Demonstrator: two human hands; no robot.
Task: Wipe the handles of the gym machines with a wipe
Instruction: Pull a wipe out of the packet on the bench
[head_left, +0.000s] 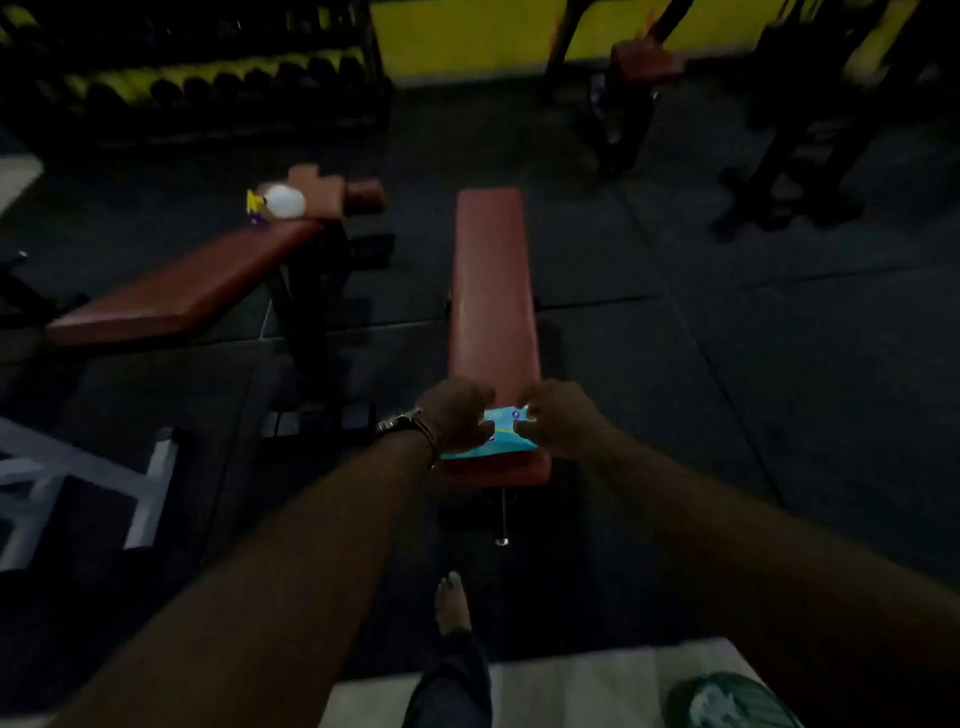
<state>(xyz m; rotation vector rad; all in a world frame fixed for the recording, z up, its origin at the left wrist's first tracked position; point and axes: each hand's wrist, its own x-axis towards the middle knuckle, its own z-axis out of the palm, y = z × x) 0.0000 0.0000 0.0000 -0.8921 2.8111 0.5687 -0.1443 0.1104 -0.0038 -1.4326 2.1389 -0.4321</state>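
Observation:
A light blue pack of wipes (501, 431) lies on the near end of a red flat bench (491, 291). My left hand (457, 415), with a watch on its wrist, holds the pack's left side with curled fingers. My right hand (558, 418) pinches at the pack's top right, where something white shows. Both arms reach forward over the bench end. The picture is dim and blurred, so finger detail is unclear.
A second red bench (182, 283) slants at the left, with a white rounded object (284, 201) near its head. A dumbbell rack (197, 83) lines the back left. Dark machine frames (789, 156) stand at back right. A white frame (78, 483) sits at the left. My bare foot (453, 605) is below.

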